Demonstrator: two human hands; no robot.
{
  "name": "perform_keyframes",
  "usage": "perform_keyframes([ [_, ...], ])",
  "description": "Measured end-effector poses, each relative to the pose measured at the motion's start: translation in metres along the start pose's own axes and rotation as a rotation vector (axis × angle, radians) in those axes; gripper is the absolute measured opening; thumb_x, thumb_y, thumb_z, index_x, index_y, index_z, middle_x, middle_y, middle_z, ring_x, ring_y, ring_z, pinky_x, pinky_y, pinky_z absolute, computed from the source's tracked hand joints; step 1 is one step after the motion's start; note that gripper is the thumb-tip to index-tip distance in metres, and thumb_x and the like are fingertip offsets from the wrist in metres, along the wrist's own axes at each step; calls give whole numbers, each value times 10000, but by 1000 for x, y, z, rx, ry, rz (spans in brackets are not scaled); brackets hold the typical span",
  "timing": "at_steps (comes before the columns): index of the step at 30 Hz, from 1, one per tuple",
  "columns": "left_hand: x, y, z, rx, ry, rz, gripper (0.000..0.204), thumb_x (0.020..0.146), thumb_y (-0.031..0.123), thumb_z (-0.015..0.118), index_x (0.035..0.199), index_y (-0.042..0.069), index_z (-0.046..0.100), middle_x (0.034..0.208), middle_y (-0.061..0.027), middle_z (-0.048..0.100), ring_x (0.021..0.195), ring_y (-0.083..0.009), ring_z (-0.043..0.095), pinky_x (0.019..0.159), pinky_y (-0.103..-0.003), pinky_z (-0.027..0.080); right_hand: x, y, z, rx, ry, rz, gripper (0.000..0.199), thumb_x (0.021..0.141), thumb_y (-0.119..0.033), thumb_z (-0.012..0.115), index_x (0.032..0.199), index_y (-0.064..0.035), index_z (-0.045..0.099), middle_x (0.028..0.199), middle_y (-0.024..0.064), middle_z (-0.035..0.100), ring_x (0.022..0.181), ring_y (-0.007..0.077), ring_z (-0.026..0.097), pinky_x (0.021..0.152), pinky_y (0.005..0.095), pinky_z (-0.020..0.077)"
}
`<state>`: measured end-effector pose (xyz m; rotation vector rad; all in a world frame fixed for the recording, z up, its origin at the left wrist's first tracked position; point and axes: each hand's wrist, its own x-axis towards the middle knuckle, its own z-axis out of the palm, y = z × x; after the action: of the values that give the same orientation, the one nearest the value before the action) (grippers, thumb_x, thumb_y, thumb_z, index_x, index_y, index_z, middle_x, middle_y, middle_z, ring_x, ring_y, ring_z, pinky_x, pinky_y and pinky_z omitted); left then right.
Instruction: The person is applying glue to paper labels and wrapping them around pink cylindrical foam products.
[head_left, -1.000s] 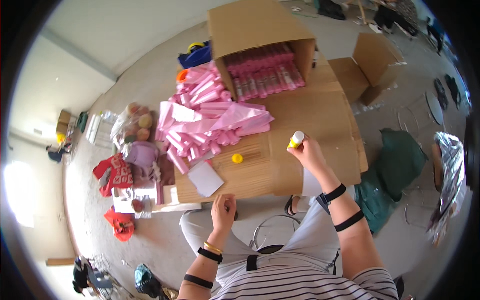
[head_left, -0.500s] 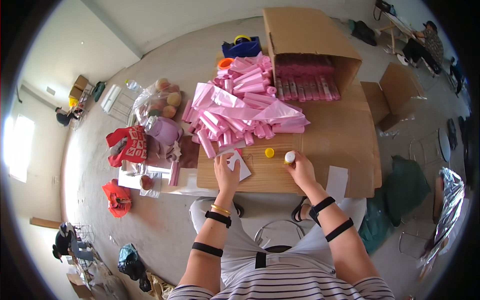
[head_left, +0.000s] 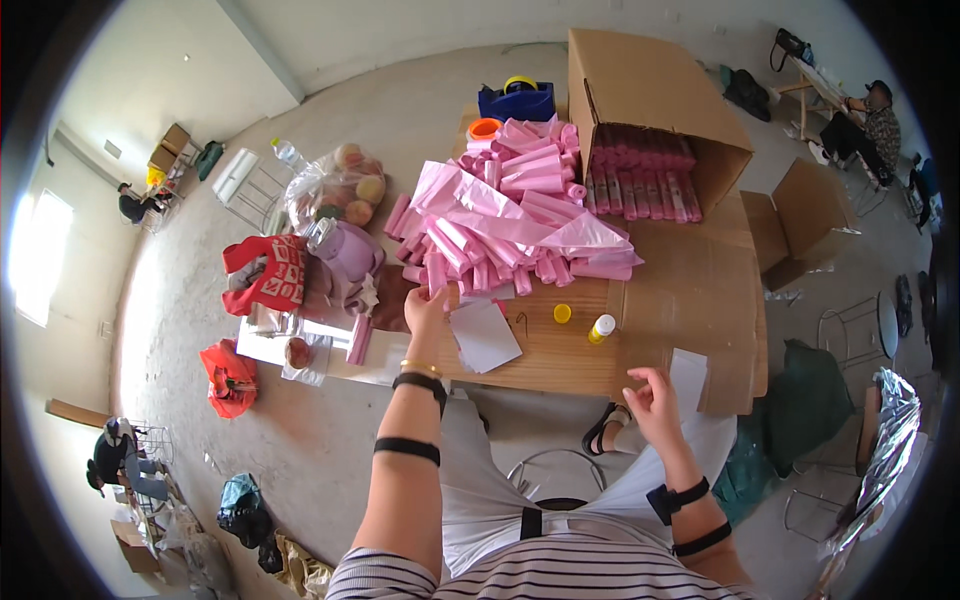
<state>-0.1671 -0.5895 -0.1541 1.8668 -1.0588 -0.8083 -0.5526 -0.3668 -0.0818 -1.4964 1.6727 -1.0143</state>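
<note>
My left hand (head_left: 427, 315) is at the front left edge of a heap of pink plastic-film rolls (head_left: 500, 215), its fingers closed round the near end of one roll (head_left: 437, 270). My right hand (head_left: 656, 408) hovers over the table's front edge, holding nothing, with its fingers loosely bent and apart. A small white-and-yellow bottle (head_left: 601, 328) stands upright on the table, and a round yellow cap (head_left: 562, 314) lies to its left. Between my left hand and the cap rests a stack of white cards (head_left: 486, 336) with a bit of pink at its edge.
An open cardboard box (head_left: 655, 90) holding packed pink rolls stands at the back right. Behind the heap are a blue tape dispenser (head_left: 517, 101) and an orange tape roll (head_left: 484, 129). A purple jug (head_left: 347, 250), bagged fruit (head_left: 345, 190) and a red bag (head_left: 270, 275) sit left.
My right hand has let go of the bottle and drawn back toward me. My left hand has gone from the white cards to a pink roll. The whole view has shifted slightly.
</note>
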Motion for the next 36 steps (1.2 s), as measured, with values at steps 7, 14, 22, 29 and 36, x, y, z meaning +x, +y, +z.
perform_keyframes([
  [7, -150, 83, -42, -502, -332, 123, 228, 943, 231, 628, 991, 19, 558, 757, -7, 574, 618, -72, 553, 523, -207, 437, -5, -72, 1, 178, -135, -70, 103, 891, -104, 638, 956, -25, 644, 873, 64, 634, 723, 118, 598, 627, 241, 465],
  [14, -277, 141, -76, -524, -653, 209, 230, 965, 223, 585, 1037, 7, 552, 797, -25, 581, 583, -66, 500, 502, -194, 375, -15, -141, -1, 607, -278, -182, 270, 899, -177, 676, 1112, -37, 588, 903, 9, 616, 797, 83, 556, 698, 243, 452],
  [22, -331, 171, -84, -662, -782, 172, 224, 947, 193, 621, 1062, 5, 582, 793, -15, 600, 597, -43, 518, 498, -175, 390, -64, -158, -51, 517, -299, -322, 283, 880, -175, 706, 1101, -44, 588, 937, 18, 624, 835, 90, 547, 766, 256, 446],
  [29, -365, 191, -76, -652, -766, 343, 156, 929, 131, 632, 1012, 10, 579, 875, -40, 623, 632, -56, 540, 519, -180, 408, -90, -161, -77, 553, -236, -324, 263, 903, -173, 677, 1093, -30, 565, 966, 23, 604, 862, 83, 547, 772, 236, 438],
  [36, -387, 209, -69, -555, -761, 423, 175, 913, 129, 641, 1016, -1, 586, 885, -49, 640, 655, -76, 570, 562, -197, 434, -112, -166, -87, 624, -90, -263, 187, 931, -184, 617, 1031, -45, 542, 902, 0, 535, 714, 26, 463, 631, 193, 384],
])
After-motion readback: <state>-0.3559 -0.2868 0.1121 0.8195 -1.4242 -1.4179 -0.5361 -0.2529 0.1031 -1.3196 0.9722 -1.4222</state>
